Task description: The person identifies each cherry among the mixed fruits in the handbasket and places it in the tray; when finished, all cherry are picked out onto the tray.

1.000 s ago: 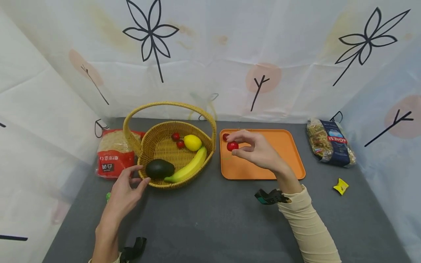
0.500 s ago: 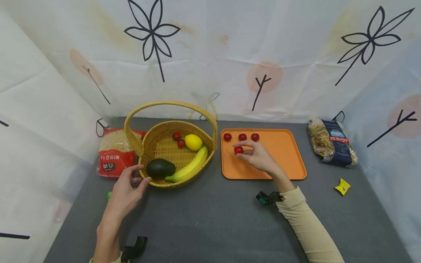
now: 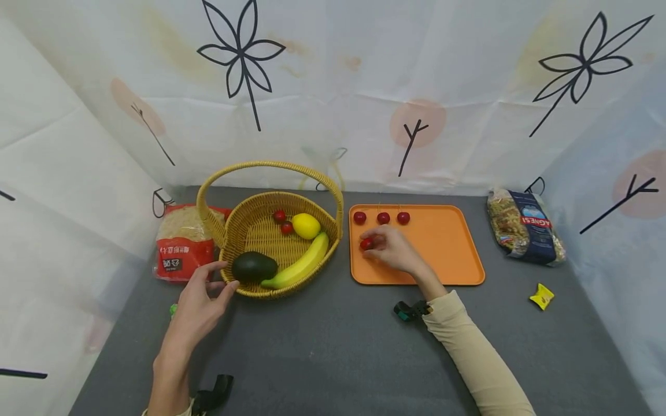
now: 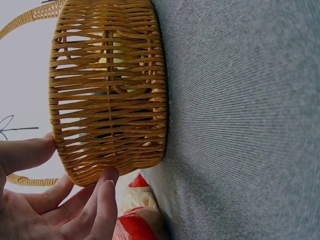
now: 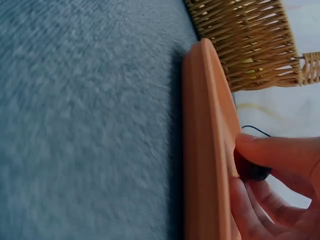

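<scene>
My right hand pinches a red cherry between thumb and fingers, low over the left part of the orange tray. In the right wrist view the cherry looks dark, its thin stem rising past the thumb, close by the tray rim. Three more cherries line the tray's back left. My left hand holds the near left side of the wicker basket, thumb and fingers spread around its outer wall. In it lie an avocado, a banana, a lemon and two cherry tomatoes.
A red noodle bag lies left of the basket, partly behind it. The basket's tall handle arches above it. Right of the tray lie a pasta bag and a small yellow wrapped candy. A printed cloth hangs behind the table.
The right hand has carried the cherry down and forward onto the tray's left part, then a little left. The back row of cherries has come into view. The left hand stays at the basket.
</scene>
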Tool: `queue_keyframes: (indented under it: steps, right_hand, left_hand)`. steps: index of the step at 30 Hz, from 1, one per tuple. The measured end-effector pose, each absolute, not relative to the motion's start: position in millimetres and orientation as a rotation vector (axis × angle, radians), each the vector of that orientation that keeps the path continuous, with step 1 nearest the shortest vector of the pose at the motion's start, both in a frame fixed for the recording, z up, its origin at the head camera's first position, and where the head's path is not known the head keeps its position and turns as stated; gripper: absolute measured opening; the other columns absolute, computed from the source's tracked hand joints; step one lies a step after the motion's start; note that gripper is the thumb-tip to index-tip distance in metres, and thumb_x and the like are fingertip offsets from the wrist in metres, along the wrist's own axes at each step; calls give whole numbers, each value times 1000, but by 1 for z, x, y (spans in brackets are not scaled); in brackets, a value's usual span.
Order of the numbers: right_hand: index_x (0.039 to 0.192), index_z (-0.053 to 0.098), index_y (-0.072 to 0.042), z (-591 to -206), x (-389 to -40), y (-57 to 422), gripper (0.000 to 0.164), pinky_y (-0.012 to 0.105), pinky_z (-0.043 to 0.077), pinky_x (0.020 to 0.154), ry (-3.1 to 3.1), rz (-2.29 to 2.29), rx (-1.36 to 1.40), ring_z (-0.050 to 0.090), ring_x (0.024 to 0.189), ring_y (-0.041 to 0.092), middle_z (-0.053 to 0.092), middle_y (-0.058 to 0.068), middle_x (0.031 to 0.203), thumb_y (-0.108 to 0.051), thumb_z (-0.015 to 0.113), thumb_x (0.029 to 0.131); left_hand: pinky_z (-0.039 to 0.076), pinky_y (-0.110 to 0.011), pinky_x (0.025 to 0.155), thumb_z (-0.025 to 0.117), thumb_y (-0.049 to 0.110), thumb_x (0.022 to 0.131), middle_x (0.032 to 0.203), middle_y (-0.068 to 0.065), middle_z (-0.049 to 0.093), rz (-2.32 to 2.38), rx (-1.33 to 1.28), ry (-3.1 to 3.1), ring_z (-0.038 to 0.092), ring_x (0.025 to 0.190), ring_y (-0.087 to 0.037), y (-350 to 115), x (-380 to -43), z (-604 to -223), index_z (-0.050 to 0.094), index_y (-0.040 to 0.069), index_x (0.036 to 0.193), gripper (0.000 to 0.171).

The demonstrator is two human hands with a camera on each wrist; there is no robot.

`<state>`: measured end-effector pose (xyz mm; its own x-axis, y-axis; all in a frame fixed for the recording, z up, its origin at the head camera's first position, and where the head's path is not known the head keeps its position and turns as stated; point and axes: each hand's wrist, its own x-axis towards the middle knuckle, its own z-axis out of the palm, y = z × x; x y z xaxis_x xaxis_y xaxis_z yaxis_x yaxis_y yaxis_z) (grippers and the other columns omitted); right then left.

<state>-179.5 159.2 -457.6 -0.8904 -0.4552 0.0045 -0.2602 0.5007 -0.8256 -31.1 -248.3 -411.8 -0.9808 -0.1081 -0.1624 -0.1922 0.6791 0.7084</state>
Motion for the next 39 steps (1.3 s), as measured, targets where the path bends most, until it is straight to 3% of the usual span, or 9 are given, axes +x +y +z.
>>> queue_keyframes:
  steps: [11, 19, 30, 35, 39]
  right_hand:
    - [119, 72, 1, -461, -181, 147, 38, 49, 64, 94, 2639, -1232, -571, 77, 97, 28, 79, 17, 112, -10, 90, 88]
    - [125, 70, -1, -458, -178, 150, 46, 50, 62, 97, 2649, -1210, -534, 74, 105, 32, 76, 17, 117, -15, 92, 87]
    - [130, 67, 3, -423, -167, 162, 42, 56, 64, 100, 2559, -1428, -527, 73, 115, 40, 70, 27, 132, -12, 84, 95]
    - [129, 70, -5, -403, -155, 160, 37, 47, 63, 103, 2458, -1566, -552, 73, 115, 32, 70, 23, 132, -15, 84, 96]
    - [128, 69, -3, -386, -139, 149, 35, 32, 65, 99, 2353, -1701, -641, 73, 111, 26, 68, 20, 130, -9, 82, 96]
  left_hand:
    - [63, -59, 101, 70, 27, 106, 158, -26, 48, 1183, -255, 2778, 64, 135, -48, -248, -31, -412, 42, 4, 158, 63]
    - [63, -59, 101, 70, 28, 106, 158, -26, 48, 1183, -255, 2772, 63, 135, -48, -248, -31, -412, 42, 4, 158, 64]
    - [63, -59, 101, 71, 26, 106, 157, -26, 49, 1184, -257, 2783, 64, 134, -48, -247, -31, -411, 44, 3, 157, 62]
    - [62, -60, 101, 70, 26, 107, 157, -27, 49, 1188, -255, 2785, 64, 134, -48, -247, -31, -411, 43, 3, 157, 62]
    - [62, -61, 103, 70, 28, 107, 158, -26, 49, 1188, -261, 2785, 63, 135, -48, -246, -31, -411, 43, 4, 157, 62]
